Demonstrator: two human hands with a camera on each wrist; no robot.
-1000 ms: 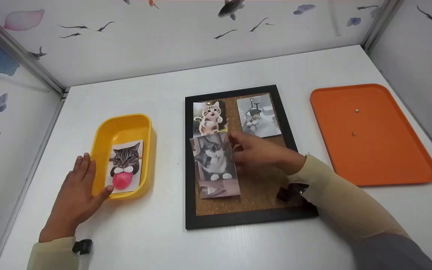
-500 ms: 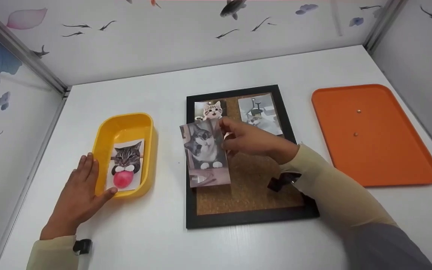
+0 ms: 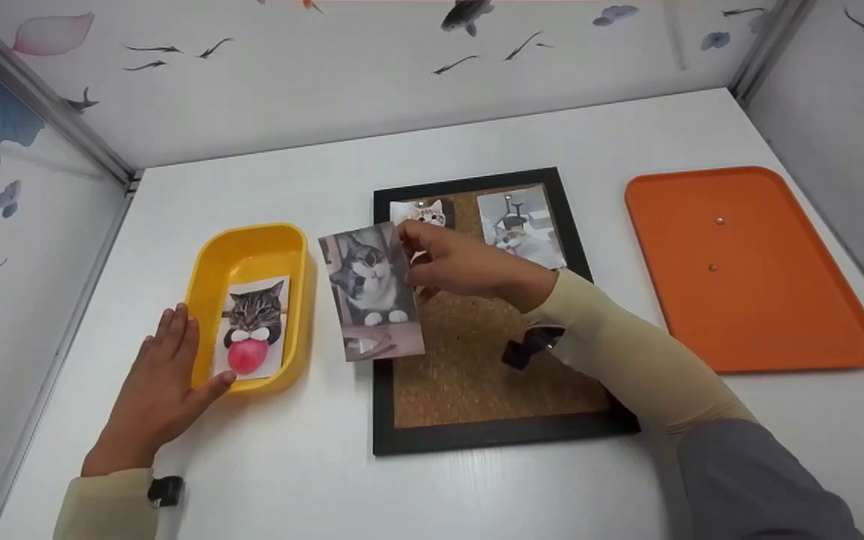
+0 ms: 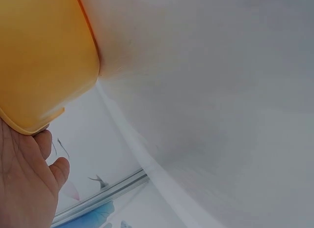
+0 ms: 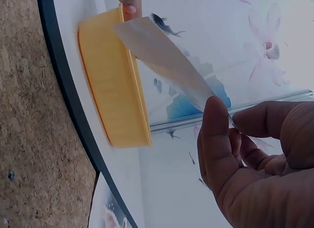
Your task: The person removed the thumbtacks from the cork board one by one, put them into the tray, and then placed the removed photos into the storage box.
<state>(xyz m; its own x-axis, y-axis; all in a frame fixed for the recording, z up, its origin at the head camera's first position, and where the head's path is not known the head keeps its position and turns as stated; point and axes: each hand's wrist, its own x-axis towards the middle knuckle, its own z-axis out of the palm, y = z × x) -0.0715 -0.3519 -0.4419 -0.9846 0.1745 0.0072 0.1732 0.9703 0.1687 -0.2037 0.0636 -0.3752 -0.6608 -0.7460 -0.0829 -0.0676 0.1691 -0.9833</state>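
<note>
My right hand point(image 3: 458, 262) pinches the right edge of a photo point(image 3: 373, 292) of a grey-and-white cat. That photo hangs in the air over the left border of the corkboard point(image 3: 469, 382), partly past its black frame. From the right wrist view, the photo point(image 5: 167, 56) shows its pale back between thumb and fingers. My left hand point(image 3: 154, 390) rests against the left side of a yellow box point(image 3: 299, 330), fingers straight along its rim. A tabby cat photo with a pink ball point(image 3: 256, 326) lies inside the box.
Two photos are pinned at the corkboard's top: a kitten photo point(image 3: 432, 214), partly covered, and a grey cat photo point(image 3: 526, 225). An orange tray point(image 3: 762, 315) at the right bears two small pins point(image 3: 713, 267). White patterned walls point(image 3: 372, 67) enclose the table.
My right hand has carried the grey-and-white cat photo up and left from the corkboard toward the yellow box. The left hand stays at the box.
</note>
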